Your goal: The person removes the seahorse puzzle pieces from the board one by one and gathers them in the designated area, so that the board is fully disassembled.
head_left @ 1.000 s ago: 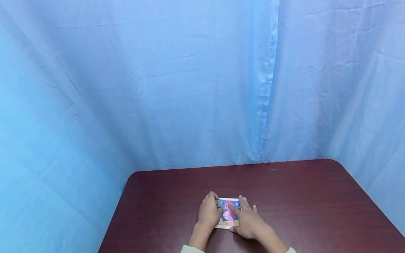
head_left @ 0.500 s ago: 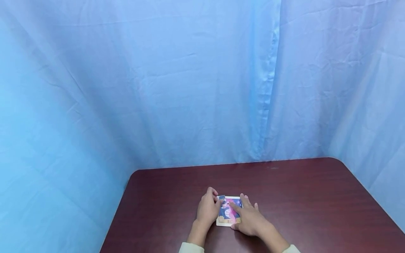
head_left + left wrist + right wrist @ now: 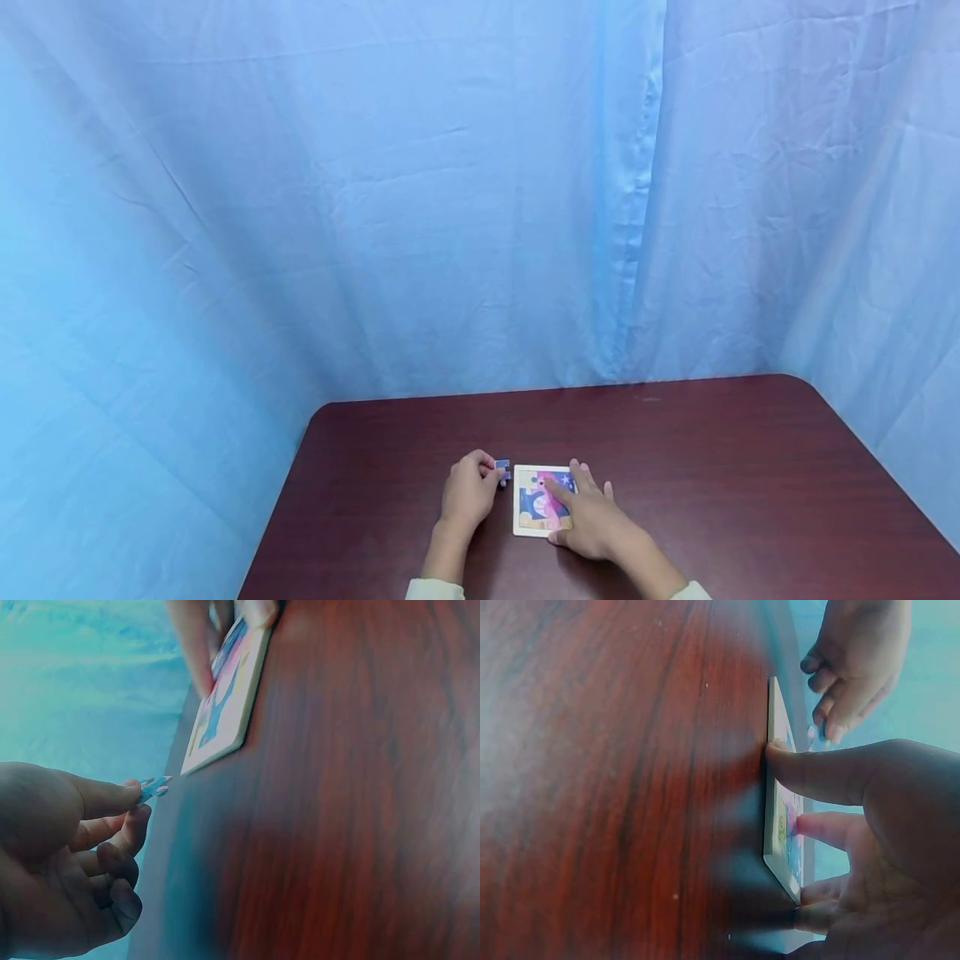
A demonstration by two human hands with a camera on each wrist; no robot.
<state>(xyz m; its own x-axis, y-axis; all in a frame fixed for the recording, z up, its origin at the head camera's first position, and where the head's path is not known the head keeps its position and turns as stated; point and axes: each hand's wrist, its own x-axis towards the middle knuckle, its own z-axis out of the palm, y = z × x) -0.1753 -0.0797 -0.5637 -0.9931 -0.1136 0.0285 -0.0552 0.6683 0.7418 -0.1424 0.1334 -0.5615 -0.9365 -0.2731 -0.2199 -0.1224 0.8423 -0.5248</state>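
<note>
My left hand (image 3: 465, 493) pinches a small blue jigsaw piece (image 3: 502, 465) between thumb and forefinger, just left of the puzzle board. In the left wrist view the piece (image 3: 154, 789) sticks out from the fingertips, held apart from the board. The square puzzle board (image 3: 517, 510) has a pale frame and a pink and blue picture; a bare patch shows at its upper left. My right hand (image 3: 596, 521) rests on the board's right side. Its thumb touches the near edge, its forefinger presses on the picture, and the other fingers lie extended along the right side.
The board lies flat on a dark red-brown wooden table (image 3: 712, 467) with rounded far corners. Pale blue curtains (image 3: 450, 208) hang behind the table and at both sides.
My left hand has lifted the blue jigsaw piece from the board's upper left corner and carried it left, off the frame. My right hand has stayed on the board.
</note>
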